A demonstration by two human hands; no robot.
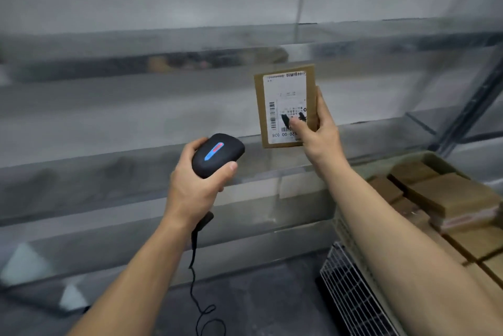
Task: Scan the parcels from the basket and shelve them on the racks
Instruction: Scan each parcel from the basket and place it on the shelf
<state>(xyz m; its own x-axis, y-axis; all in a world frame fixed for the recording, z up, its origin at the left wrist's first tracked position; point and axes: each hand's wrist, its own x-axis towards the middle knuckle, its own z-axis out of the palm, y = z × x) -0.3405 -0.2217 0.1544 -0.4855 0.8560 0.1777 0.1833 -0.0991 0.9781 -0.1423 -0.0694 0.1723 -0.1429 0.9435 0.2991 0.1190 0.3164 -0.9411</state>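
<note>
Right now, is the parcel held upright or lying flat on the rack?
Upright: the right hand pinches the parcel by its lower right corner, label facing the camera, not laid flat on the rack.

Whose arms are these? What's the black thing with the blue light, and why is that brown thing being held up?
The camera sits on a person's head, so you are looking down at their own arms. The left hand grips a black scanner, and its thin cord hangs down. The right hand holds up a flat brown parcel, with its white label facing us. Behind them are the blurry grey shelves of a rack. At the lower right, more brown boxes are piled above the white wire of a basket.
</note>
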